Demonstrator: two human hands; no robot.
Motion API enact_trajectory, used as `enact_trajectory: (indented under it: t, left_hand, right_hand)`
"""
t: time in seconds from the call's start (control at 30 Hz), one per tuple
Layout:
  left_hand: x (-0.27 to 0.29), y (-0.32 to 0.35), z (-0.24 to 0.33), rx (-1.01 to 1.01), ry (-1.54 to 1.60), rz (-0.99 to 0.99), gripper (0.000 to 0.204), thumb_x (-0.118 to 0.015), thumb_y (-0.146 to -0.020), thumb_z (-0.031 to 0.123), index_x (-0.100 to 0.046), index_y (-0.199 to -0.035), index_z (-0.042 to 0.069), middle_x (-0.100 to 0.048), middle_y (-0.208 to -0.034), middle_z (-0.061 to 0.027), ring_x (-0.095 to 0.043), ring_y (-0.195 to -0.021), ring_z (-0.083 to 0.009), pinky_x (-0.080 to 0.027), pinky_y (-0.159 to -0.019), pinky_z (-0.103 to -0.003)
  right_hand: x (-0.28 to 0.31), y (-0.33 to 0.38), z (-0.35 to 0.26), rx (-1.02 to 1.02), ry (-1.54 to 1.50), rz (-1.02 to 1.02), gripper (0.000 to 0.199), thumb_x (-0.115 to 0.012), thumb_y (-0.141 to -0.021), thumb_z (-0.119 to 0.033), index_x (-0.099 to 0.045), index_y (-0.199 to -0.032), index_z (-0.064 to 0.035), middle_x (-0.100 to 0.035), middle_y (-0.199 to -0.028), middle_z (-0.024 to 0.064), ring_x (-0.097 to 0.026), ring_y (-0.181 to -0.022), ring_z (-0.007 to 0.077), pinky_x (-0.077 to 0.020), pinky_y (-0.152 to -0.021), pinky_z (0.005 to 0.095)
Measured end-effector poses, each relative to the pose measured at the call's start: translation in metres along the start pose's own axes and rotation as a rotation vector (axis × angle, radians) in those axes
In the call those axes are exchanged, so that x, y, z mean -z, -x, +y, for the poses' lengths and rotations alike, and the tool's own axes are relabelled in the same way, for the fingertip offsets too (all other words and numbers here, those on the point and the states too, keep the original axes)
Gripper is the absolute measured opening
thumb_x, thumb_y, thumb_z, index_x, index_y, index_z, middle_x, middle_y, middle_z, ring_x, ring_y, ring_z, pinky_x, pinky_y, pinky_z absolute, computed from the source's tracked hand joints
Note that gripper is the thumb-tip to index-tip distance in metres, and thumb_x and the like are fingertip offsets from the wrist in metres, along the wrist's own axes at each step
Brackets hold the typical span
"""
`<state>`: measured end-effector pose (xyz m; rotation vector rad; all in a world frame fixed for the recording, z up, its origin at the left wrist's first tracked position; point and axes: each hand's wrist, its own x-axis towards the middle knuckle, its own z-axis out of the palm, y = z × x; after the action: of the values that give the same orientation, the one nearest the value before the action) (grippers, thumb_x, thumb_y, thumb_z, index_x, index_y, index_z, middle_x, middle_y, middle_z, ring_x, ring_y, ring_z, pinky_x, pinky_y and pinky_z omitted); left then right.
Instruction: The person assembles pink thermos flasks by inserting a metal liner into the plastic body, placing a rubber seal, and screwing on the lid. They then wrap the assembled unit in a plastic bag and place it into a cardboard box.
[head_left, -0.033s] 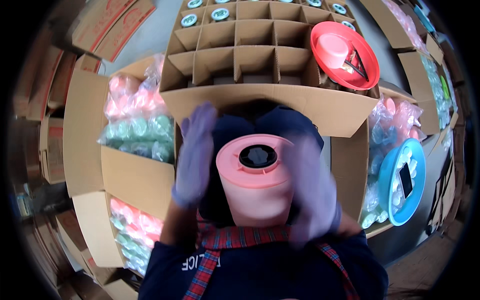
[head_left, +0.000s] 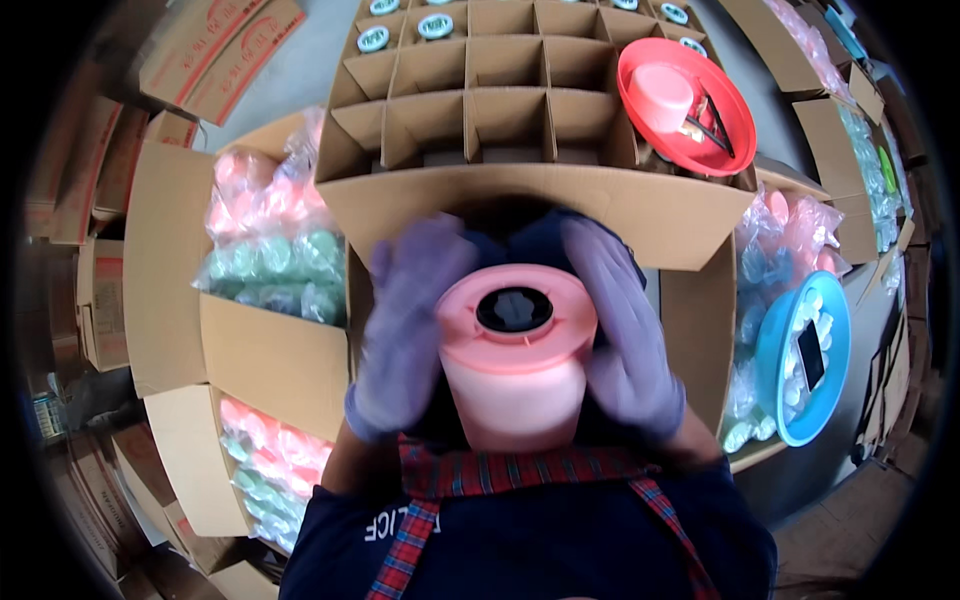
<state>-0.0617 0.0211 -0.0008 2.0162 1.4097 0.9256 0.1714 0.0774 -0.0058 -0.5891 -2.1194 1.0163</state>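
A pink plastic canister (head_left: 513,405) stands at my lap between my two hands, its pink lid (head_left: 463,335) on top with a round black piece (head_left: 515,310) in the middle. My left hand (head_left: 408,320), in a pale purple glove, is smeared by motion at the canister's left side, its fingers stretched away from me. Flat along the right side lies my right hand (head_left: 625,335) in a matching glove, fingers extended. Both hands are open beside the lid; whether either palm touches the canister I cannot tell.
Ahead stands a divided cardboard box (head_left: 530,190) with several pale-lidded containers (head_left: 435,26) at its far end. A red basin (head_left: 735,110) rests on its right corner. Boxes of bagged pink and green pieces (head_left: 270,258) flank me on the left. A blue basin (head_left: 840,355) holding a phone (head_left: 811,355) sits at right.
My left hand has come inward, closer to the canister. My right hand has moved away from the lid's edge and up along the right side, with its blur much reduced.
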Motion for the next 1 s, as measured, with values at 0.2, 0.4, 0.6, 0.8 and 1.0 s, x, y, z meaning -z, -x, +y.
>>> enact_trajectory:
  t: [0.2, 0.4, 0.6, 0.8, 1.0]
  left_hand:
    - [-0.009, 0.013, -0.025, 0.102, -0.107, 0.088, 0.046, -0.038, -0.093, 0.015, -0.051, -0.134, -0.002, -0.044, -0.144, -0.0199, -0.031, -0.141, -0.0365, -0.009, -0.116, -0.048]
    - [-0.004, 0.006, -0.049, 0.040, -0.234, 0.057, 0.047, -0.040, -0.091, 0.015, -0.052, -0.134, -0.001, -0.041, -0.146, -0.0234, -0.032, -0.140, -0.0399, -0.012, -0.115, -0.049]
    - [-0.013, -0.008, -0.042, 0.103, 0.428, -0.155, 0.053, -0.041, -0.090, 0.023, -0.049, -0.138, 0.001, -0.037, -0.149, -0.0229, -0.024, -0.144, -0.0372, -0.007, -0.117, -0.046]
    - [-0.001, 0.002, 0.005, 0.127, 0.145, 0.032, 0.065, -0.047, -0.088, 0.019, -0.031, -0.147, -0.005, -0.032, -0.153, -0.0210, -0.020, -0.147, -0.0336, -0.001, -0.118, -0.045]
    - [-0.009, -0.016, -0.019, 0.028, 0.376, -0.213, 0.075, -0.049, -0.084, 0.025, -0.027, -0.147, -0.010, -0.029, -0.155, -0.0208, -0.023, -0.146, -0.0318, -0.008, -0.118, -0.041]
  right_hand:
    - [0.001, 0.009, -0.004, -0.024, -0.113, -0.069, 0.088, -0.061, -0.077, -0.067, -0.053, -0.129, 0.0031, -0.054, -0.129, 0.0252, -0.052, -0.121, 0.0405, -0.0367, -0.105, 0.0522]
    - [0.008, -0.006, -0.028, 0.201, 0.025, -0.197, 0.098, -0.049, -0.081, -0.075, -0.045, -0.131, 0.0097, -0.052, -0.125, 0.0328, -0.055, -0.113, 0.0463, -0.0402, -0.101, 0.0513]
    - [0.020, -0.016, -0.039, 0.185, 0.079, -0.269, 0.099, -0.055, -0.079, -0.072, -0.047, -0.130, 0.0125, -0.057, -0.125, 0.0298, -0.060, -0.111, 0.0442, -0.0459, -0.098, 0.0469]
    - [0.024, -0.021, 0.050, -0.133, -0.165, -0.182, 0.055, -0.050, -0.095, -0.032, -0.048, -0.134, 0.0064, -0.049, -0.135, 0.0275, -0.046, -0.128, 0.0417, -0.0364, -0.108, 0.0422]
    - [0.020, -0.004, 0.009, -0.067, 0.033, -0.348, 0.037, -0.050, -0.091, -0.016, -0.058, -0.121, 0.0039, -0.057, -0.128, 0.0218, -0.054, -0.119, 0.0376, -0.0361, -0.106, 0.0470]
